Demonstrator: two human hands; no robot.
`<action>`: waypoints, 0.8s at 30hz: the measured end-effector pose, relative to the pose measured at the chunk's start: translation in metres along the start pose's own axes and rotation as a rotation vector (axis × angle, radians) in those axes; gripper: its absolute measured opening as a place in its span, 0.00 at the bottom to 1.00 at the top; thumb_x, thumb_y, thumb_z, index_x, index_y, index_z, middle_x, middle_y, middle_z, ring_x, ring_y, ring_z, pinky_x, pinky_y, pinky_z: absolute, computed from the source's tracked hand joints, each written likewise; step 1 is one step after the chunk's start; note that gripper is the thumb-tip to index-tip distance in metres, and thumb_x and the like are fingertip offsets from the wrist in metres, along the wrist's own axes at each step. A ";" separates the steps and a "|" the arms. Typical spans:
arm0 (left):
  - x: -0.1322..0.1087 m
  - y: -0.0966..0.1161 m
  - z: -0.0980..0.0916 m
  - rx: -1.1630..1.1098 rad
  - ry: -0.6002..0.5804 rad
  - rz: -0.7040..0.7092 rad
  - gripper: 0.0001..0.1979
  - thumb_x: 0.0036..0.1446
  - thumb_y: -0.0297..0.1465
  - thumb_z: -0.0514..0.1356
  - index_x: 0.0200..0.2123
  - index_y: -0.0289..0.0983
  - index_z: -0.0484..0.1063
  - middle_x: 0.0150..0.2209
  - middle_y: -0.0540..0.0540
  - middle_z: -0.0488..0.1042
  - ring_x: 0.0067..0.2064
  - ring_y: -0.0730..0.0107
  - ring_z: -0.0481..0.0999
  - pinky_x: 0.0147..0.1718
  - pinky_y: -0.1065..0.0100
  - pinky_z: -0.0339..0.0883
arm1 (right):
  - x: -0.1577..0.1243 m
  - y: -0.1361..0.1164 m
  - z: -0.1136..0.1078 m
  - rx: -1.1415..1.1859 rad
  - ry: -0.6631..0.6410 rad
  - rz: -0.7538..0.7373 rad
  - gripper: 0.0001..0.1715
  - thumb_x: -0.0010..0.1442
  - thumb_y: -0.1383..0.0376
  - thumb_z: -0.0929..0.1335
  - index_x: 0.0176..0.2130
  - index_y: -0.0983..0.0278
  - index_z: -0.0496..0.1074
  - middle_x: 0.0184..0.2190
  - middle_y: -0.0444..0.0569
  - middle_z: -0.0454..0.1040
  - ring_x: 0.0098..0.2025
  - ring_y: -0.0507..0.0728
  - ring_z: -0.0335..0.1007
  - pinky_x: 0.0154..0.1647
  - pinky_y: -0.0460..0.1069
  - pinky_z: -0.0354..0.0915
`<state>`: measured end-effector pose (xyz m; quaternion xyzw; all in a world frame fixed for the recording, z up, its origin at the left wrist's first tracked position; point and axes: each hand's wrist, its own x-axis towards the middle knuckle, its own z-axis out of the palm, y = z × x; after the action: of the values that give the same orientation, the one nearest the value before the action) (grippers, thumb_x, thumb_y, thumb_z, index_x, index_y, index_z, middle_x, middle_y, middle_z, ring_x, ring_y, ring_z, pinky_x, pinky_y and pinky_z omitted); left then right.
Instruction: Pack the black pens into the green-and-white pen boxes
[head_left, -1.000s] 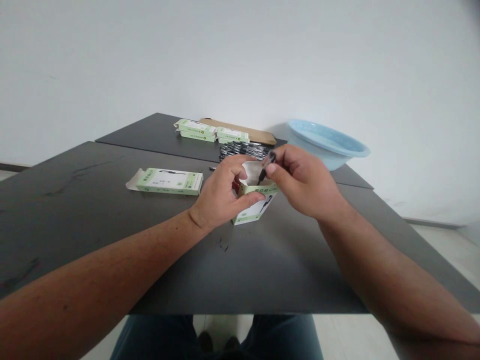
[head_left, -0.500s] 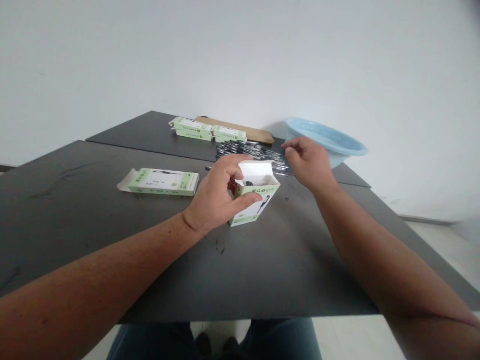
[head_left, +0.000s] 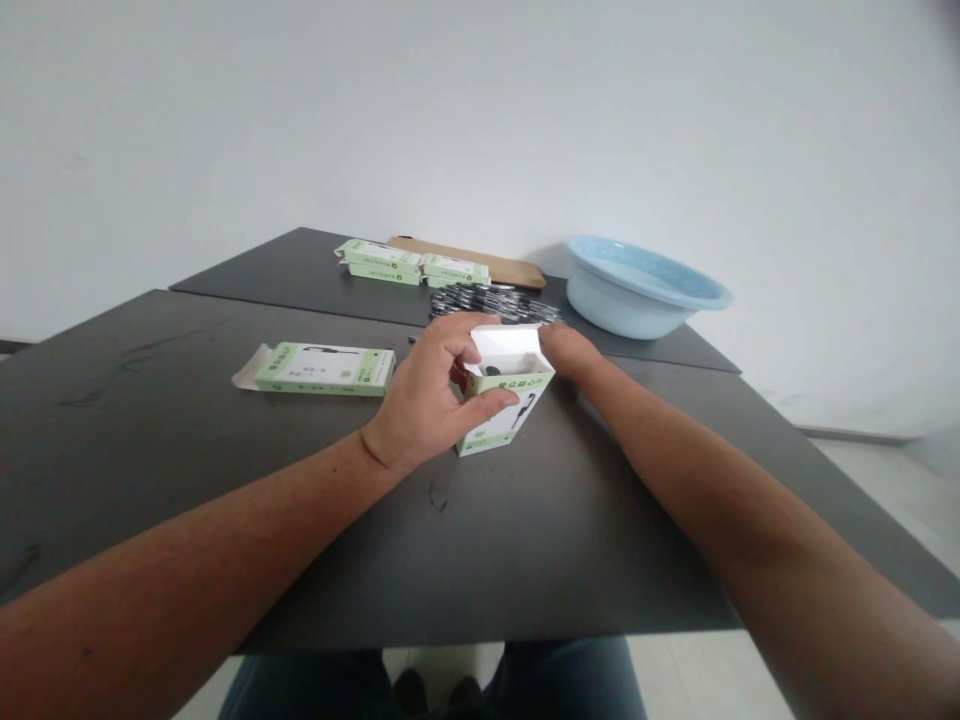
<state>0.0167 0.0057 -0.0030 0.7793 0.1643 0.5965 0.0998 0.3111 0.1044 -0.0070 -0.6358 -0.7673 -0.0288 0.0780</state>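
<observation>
Pen box [head_left: 508,418], mid-frame, needs steadying without crushing by our left hand [head_left: 431,395], curled around it, while we cannot tell if our right hand [head_left: 570,352], near the pens [head_left: 491,303], is open or gripping anything.

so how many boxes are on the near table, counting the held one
2: an open box held by the left hand, and a second box lying flat to its left with a flap sticking out. Something behind the hands could be hidden.
</observation>
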 end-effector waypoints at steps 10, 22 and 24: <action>0.000 0.001 0.001 -0.038 -0.005 -0.006 0.26 0.59 0.36 0.77 0.48 0.43 0.62 0.62 0.37 0.77 0.56 0.55 0.82 0.38 0.61 0.78 | -0.080 -0.056 -0.122 0.866 0.626 -0.135 0.10 0.67 0.64 0.68 0.49 0.57 0.74 0.29 0.45 0.75 0.24 0.56 0.69 0.26 0.54 0.69; 0.001 0.001 0.001 -0.043 -0.003 0.061 0.26 0.59 0.38 0.77 0.48 0.43 0.63 0.62 0.36 0.76 0.63 0.51 0.78 0.58 0.50 0.75 | -0.114 -0.107 -0.101 0.668 0.294 -0.316 0.04 0.61 0.68 0.73 0.38 0.60 0.75 0.35 0.45 0.76 0.34 0.55 0.69 0.37 0.52 0.65; 0.001 0.001 0.001 -0.035 -0.004 0.042 0.25 0.60 0.38 0.76 0.48 0.43 0.63 0.62 0.36 0.76 0.63 0.51 0.78 0.59 0.48 0.75 | -0.116 -0.103 -0.097 0.615 0.313 -0.333 0.05 0.61 0.67 0.74 0.39 0.60 0.75 0.36 0.45 0.73 0.35 0.55 0.68 0.37 0.52 0.65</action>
<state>0.0182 0.0051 -0.0023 0.7818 0.1375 0.5997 0.1012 0.2385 -0.0419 0.0765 -0.4371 -0.8118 0.0935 0.3756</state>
